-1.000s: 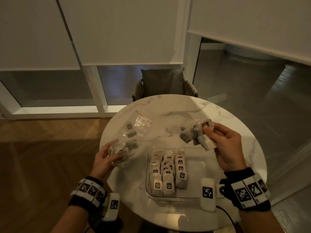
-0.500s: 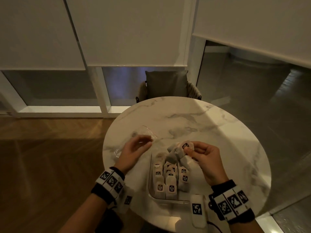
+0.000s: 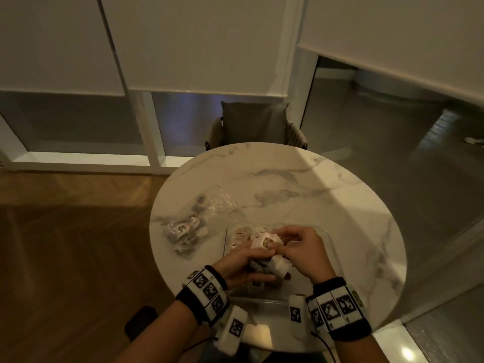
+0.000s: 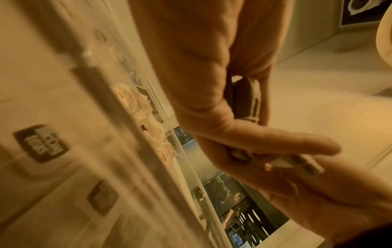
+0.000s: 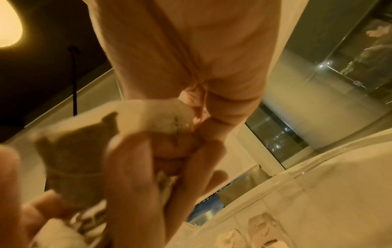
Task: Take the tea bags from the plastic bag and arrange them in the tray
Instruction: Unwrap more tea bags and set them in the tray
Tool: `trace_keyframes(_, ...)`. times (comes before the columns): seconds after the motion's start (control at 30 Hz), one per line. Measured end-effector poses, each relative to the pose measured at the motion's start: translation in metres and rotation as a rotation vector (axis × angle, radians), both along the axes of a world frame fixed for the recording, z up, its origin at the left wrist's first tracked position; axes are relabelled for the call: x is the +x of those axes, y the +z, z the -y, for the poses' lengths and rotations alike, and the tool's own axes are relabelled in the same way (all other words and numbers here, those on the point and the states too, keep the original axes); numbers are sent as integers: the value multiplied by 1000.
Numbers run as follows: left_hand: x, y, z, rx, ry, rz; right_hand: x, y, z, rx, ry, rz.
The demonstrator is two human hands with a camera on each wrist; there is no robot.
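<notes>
Over tray (image 3: 328, 239), both hands pinching tea bags (image 3: 264, 241)

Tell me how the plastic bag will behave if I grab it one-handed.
Probably floppy: the plastic bag lies crumpled and flat on the table. Likely light, with few tea bags left inside. Its glossy film may slip.

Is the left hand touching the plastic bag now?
Apart. The head view shows bare table between the left hand and the plastic bag.
</notes>
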State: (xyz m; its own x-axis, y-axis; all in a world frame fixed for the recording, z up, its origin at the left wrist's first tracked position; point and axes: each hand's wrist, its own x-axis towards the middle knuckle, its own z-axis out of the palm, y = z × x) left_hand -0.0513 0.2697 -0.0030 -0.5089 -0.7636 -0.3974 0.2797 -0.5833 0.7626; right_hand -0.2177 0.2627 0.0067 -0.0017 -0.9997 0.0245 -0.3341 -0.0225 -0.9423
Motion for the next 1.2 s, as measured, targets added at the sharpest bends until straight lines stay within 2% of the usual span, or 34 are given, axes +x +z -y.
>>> trace_keyframes(0.1,3,-6,-4,37,90,-19,-1,1,-2,-2,-33,-10)
trace_keyframes(0.23,11,-7,-15,82,147,-141,-2,3,-8,1,30,40)
trace_keyframes(0.37,14,-11,-16,-36,174,9,-1,4,-11,34,91,51)
trace_keyframes(0.5,19,-13,-13,-114,245,109,-2,4,-17,-25,110,22)
trace_keyframes(0.73,23,-22,-12,-168,353,87,-1,4,-24,-72,-9,-59)
trace_keyframes(1.03,20,-27,-17,-300,371,90,3,-3,-28,-103,31,-89)
trace_keyframes(1.2,17,-30,-16,-297,484,65,3,-8,-24,-148,-66,-65)
